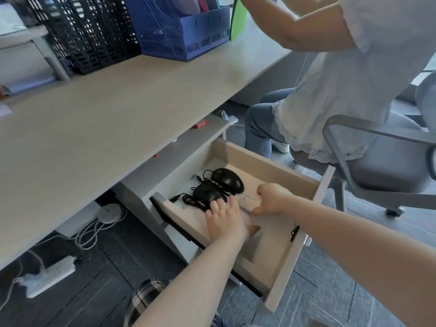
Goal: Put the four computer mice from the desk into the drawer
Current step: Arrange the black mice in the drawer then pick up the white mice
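Observation:
The wooden drawer [283,177] under the desk [106,109] is pulled out. Two black wired mice lie in its back part: one mouse [227,179] further in, and a second mouse [206,193] nearer to me, with their dark cables [188,200] bunched to the left. My left hand [224,223] reaches into the drawer palm down, its fingers curled over the near end of the second mouse. My right hand [271,199] is a closed fist just right of the mice, above the drawer floor; I see nothing in it. No mouse is visible on the desk top.
Another person [349,74] sits on a grey office chair [377,166] close to the drawer's right side. A blue file rack [184,31] and a black mesh rack [87,36] stand at the back of the desk. A white power strip [49,276] and cables lie on the floor.

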Demonstrator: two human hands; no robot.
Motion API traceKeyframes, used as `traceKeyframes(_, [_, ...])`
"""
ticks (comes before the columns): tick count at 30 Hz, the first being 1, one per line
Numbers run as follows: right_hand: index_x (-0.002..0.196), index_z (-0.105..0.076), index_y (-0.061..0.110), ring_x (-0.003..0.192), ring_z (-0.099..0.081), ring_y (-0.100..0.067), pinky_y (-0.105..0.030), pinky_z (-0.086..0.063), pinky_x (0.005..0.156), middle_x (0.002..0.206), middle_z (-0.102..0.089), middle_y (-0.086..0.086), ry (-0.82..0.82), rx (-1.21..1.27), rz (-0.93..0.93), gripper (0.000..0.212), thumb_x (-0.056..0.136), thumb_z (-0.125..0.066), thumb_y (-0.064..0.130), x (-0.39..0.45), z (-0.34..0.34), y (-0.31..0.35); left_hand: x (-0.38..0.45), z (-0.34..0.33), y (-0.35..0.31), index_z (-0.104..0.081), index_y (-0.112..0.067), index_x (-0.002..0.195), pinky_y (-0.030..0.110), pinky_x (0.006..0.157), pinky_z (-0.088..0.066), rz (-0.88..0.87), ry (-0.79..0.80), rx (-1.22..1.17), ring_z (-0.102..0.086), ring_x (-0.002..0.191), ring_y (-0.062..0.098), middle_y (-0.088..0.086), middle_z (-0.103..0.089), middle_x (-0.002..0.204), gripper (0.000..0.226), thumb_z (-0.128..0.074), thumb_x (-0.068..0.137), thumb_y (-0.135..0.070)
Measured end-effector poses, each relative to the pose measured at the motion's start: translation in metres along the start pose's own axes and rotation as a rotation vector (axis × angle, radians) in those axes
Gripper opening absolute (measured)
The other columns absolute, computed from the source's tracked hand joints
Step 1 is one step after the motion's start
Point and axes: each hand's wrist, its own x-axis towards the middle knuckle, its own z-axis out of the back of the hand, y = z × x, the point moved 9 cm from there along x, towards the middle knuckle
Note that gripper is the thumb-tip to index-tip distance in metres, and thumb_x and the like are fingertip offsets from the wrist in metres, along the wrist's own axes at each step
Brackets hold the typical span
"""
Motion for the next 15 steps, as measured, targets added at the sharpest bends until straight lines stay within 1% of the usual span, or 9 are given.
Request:
traceKeyframes(3, [0.111,-0.058,0.008,0.104,-0.061,-0.029,-0.029,-0.043,0.072,0.114,-0.064,-0.01,0.007,-0.029,-0.012,0.055,0.075,-0.069,0.048,0.004,-0.004,-0.001,0.008,-0.003,-0.002,-0.03,-0.018,0.135,0.038,0.096,-0.032,0.016,0.013,0.011,-0.035,0.121,0.029,0.011,-0.044,0.133,0.103,-0.059,0.058,-0.079])
traceKeyframes(5, [0.101,-0.055,0.011,0.095,-0.059,-0.028,-0.03,-0.043,0.07,0.113,-0.064,-0.01,0.018,-0.059,-0.009,0.045,0.074,-0.07,0.043,0.007,-0.008,0.0,0.012,-0.007,-0.003,-0.034,-0.019,0.131,0.037,0.095,-0.032,0.036,0.033,0.011,-0.036,0.12,0.028,0.01,-0.045,0.131,0.1,-0.061,0.055,-0.079])
traceKeyframes(7, [0.094,-0.049,0.012,0.091,-0.058,-0.028,-0.031,-0.047,0.07,0.113,-0.064,-0.01,0.018,-0.086,-0.006,0.04,0.073,-0.07,0.039,0.01,-0.011,0.0,0.015,-0.013,-0.004,-0.037,-0.02,0.127,0.036,0.094,-0.033,0.042,0.041,0.011,-0.037,0.118,0.028,0.009,-0.046,0.129,0.099,-0.062,0.052,-0.08])
traceKeyframes(8, [0.097,-0.051,0.011,0.094,-0.06,-0.029,-0.032,-0.048,0.073,0.114,-0.063,-0.01,0.019,-0.095,-0.001,0.041,0.074,-0.071,0.038,0.011,-0.012,0.0,0.017,-0.016,-0.005,-0.037,-0.02,0.127,0.036,0.094,-0.033,0.038,0.049,0.016,-0.037,0.117,0.028,0.009,-0.046,0.128,0.099,-0.063,0.052,-0.08])
traceKeyframes(11, [0.116,-0.054,0.006,0.108,-0.06,-0.03,-0.031,-0.047,0.077,0.12,-0.061,-0.011,0.016,-0.083,0.019,0.055,0.075,-0.073,0.038,0.015,-0.013,0.001,0.019,-0.026,-0.005,-0.034,-0.017,0.131,0.034,0.095,-0.034,0.034,0.114,0.047,-0.04,0.118,0.029,0.011,-0.044,0.13,0.104,-0.066,0.053,-0.078])
traceKeyframes(13, [0.121,-0.053,0.006,0.111,-0.059,-0.03,-0.033,-0.049,0.082,0.122,-0.06,-0.012,0.014,-0.071,0.032,0.061,0.076,-0.074,0.04,0.017,-0.013,0.002,0.02,-0.031,-0.003,-0.031,-0.017,0.134,0.035,0.096,-0.035,0.054,0.151,0.03,-0.041,0.119,0.03,0.012,-0.043,0.132,0.107,-0.067,0.053,-0.077])
traceKeyframes(15, [0.123,-0.053,0.005,0.112,-0.058,-0.031,-0.033,-0.049,0.085,0.123,-0.061,-0.013,0.013,-0.066,0.042,0.062,0.076,-0.074,0.041,0.02,-0.015,0.002,0.02,-0.033,-0.002,-0.028,-0.018,0.135,0.036,0.094,-0.036,0.066,0.166,0.02,-0.042,0.118,0.031,0.011,-0.041,0.131,0.112,-0.069,0.05,-0.077])
